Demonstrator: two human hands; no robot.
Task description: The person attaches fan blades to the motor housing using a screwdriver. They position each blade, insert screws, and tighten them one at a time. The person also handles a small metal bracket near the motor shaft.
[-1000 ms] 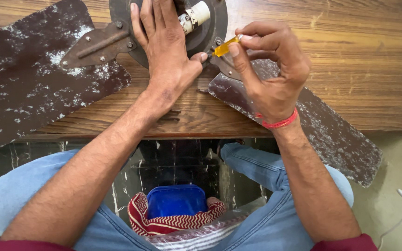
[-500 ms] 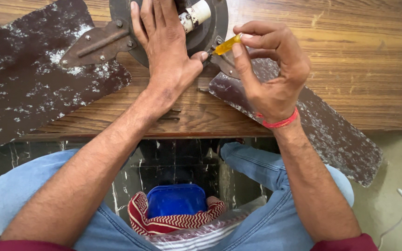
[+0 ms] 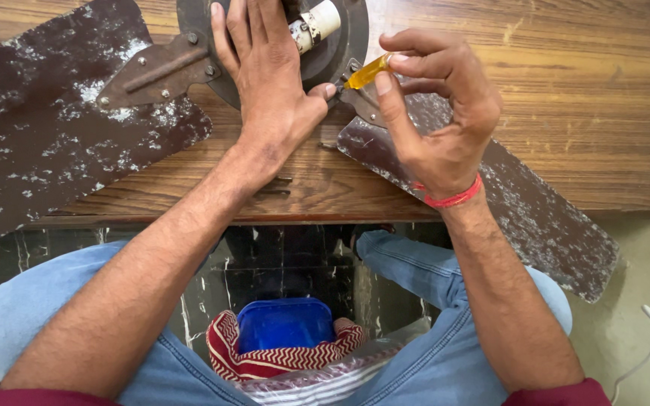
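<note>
Wooden table (image 3: 566, 113) is carrying dusty fan blades (image 3: 47, 128) w/ motor hub (image 3: 340, 37). Left hand (image 3: 268, 79) is lying flat, open, pressing hub. Right hand (image 3: 434, 105) is pinching yellow screwdriver (image 3: 366, 73), tip at blade bracket screw. Risk: tip slipping out, jabbing left thumb, since it's sitting close.

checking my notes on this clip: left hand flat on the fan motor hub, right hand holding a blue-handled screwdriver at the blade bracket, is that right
Not quite: the screwdriver has a yellow handle, not blue, as the head view shows. The rest stands: the left hand lies flat on the fan motor hub, and the right hand holds the screwdriver at the blade bracket.
</note>
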